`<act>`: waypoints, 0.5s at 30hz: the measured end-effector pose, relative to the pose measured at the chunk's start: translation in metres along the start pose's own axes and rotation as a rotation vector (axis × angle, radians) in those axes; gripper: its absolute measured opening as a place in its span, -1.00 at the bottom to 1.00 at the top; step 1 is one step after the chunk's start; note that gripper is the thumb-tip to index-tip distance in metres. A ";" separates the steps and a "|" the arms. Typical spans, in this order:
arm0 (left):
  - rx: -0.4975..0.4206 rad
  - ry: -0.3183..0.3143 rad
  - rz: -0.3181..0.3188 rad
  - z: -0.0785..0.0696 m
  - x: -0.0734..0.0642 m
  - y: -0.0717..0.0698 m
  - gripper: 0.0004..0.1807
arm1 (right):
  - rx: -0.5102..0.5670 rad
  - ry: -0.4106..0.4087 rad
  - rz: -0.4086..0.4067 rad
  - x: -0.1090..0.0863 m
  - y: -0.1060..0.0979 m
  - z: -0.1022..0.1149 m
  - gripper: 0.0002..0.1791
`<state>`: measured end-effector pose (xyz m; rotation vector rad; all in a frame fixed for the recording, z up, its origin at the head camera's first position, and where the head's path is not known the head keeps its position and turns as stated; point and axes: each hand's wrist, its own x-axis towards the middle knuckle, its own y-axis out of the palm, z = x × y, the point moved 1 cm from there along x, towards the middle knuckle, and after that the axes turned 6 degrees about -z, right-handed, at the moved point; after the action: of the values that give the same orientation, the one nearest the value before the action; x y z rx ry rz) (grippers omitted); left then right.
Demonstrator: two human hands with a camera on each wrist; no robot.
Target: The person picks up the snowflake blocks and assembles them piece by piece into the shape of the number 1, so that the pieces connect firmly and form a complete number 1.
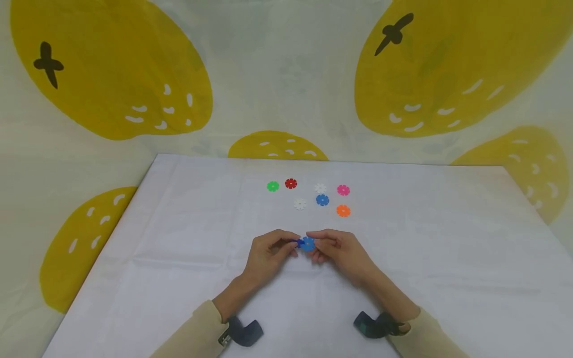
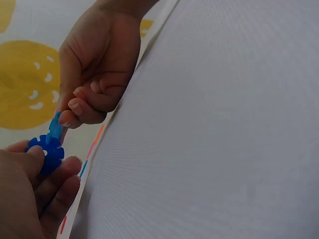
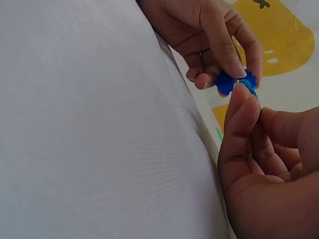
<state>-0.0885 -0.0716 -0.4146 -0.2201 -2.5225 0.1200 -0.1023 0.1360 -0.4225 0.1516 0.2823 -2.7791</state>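
Note:
My left hand (image 1: 268, 253) pinches a dark blue notched disc (image 2: 46, 154) between thumb and fingers. Opposite it, my right hand (image 1: 342, 251) pinches a lighter blue notched disc (image 1: 307, 243) by its edge. The two discs meet at their rims, set at an angle to each other, with the lighter one's edge at a notch of the dark one. In the right wrist view, fingertips cover much of the lighter disc, while the dark blue disc (image 3: 227, 83) shows flat beyond it. Both hands are over the near middle of the white table (image 1: 179, 298).
Beyond the hands lie loose notched discs: green (image 1: 273, 186), red (image 1: 291, 183), pink (image 1: 343, 190), orange (image 1: 343, 211), blue (image 1: 322, 200), and two white, one nearer (image 1: 300, 204) and one farther (image 1: 320, 188). A curtain with yellow fruit prints (image 1: 286, 59) hangs behind the table.

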 end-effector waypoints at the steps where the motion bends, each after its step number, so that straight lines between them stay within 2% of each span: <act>1: 0.013 0.009 0.000 -0.001 0.000 0.000 -0.74 | -0.003 -0.001 -0.001 0.000 -0.001 0.000 -0.67; 4: 0.059 0.041 -0.002 -0.002 0.001 -0.001 -0.72 | -0.023 0.003 -0.008 0.001 -0.002 0.000 -0.67; 9: 0.069 0.080 0.025 -0.001 0.003 -0.001 -0.66 | -0.073 0.009 -0.023 0.001 -0.003 0.001 -0.65; 15: 0.063 0.078 0.068 -0.002 0.002 -0.002 -0.56 | -0.093 0.011 -0.023 -0.001 0.000 0.002 -0.64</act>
<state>-0.0897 -0.0728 -0.4116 -0.2792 -2.4303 0.2138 -0.1016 0.1362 -0.4204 0.1419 0.4178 -2.7820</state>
